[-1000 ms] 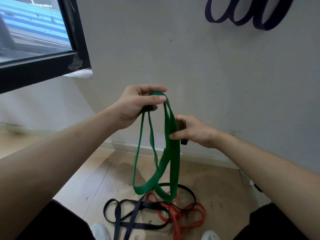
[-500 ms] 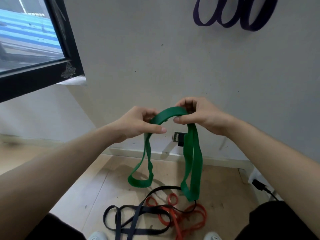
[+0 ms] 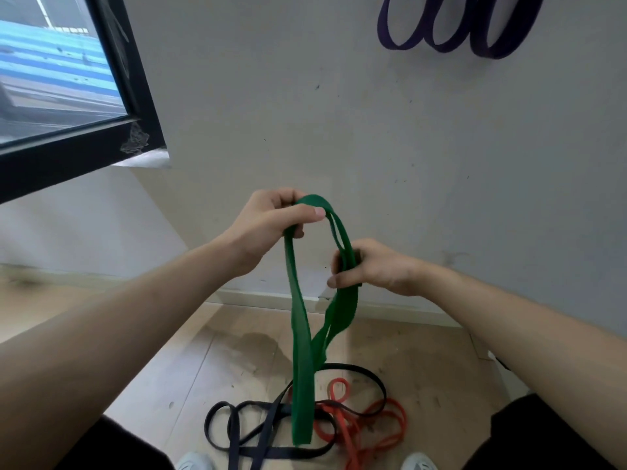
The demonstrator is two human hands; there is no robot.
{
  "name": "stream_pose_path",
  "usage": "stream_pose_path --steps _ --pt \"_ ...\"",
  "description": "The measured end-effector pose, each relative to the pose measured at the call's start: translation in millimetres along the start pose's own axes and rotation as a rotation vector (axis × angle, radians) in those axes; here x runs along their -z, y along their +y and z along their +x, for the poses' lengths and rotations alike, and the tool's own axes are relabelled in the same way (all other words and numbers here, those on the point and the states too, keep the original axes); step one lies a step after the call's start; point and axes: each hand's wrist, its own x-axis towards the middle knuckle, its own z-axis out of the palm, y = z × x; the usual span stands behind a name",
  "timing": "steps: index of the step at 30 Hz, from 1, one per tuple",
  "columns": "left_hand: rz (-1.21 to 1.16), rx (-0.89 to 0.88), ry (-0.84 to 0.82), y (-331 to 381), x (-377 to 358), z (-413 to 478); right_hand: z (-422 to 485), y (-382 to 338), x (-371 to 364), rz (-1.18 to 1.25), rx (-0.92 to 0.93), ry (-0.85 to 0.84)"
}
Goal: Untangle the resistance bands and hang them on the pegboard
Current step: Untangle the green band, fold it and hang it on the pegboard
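Untangling wide green rubber resistance band (image 3: 298,351), held aloft before the wall.
Left hand (image 3: 271,222) pinches its top; right hand (image 3: 369,266) grips lower strands. Purple band (image 3: 475,35) hung; black band (image 3: 258,432) and red band (image 3: 359,422) remain on floor.

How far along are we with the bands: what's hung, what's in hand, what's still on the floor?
Done: a purple band hangs in loops on the wall. In hand: the green band, gripped near its top by the left hand and lower by the right hand, its strands twisted. Left: the black band and red band lie tangled on the floor.
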Motion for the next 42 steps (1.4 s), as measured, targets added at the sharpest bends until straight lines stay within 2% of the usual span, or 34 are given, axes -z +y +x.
stream_pose_path --steps 4,8,14,19,22,25,32,36,42 --pt "-0.042 0.030 0.058 -1.1 17.2 2.7 -2.7 -10.4 15.0 0.112 0.047 0.068" --pt "0.037 0.079 0.026 -8.4 30.6 0.7 -10.2 -25.2 32.8 0.267 0.107 0.189" --pt "0.156 0.103 -0.092 -17.5 26.3 -1.9 -18.2 -39.1 41.8 0.272 0.198 0.281" --pt "0.198 0.092 -0.170 -10.7 2.5 -1.0 -17.4 -46.0 31.5 0.149 0.232 0.222" --pt "0.226 0.070 -0.186 -6.2 -7.4 -1.0 -18.0 -43.3 32.2 0.161 0.179 0.097" --pt "0.182 0.055 -0.159 -4.2 -9.0 -1.2 -19.2 -32.5 35.6 0.179 0.092 -0.034" --pt "-0.033 0.003 -0.053 2.7 -9.9 -3.1 -13.9 -11.4 6.6 0.097 0.021 -0.174" --pt "-0.114 -0.033 0.045 5.0 1.6 -1.1 -9.3 -7.5 4.1 0.128 -0.007 -0.079" --pt "-0.085 -0.017 0.128 -4.0 23.4 -0.5 -14.3 -12.4 21.5 0.160 -0.012 0.071"
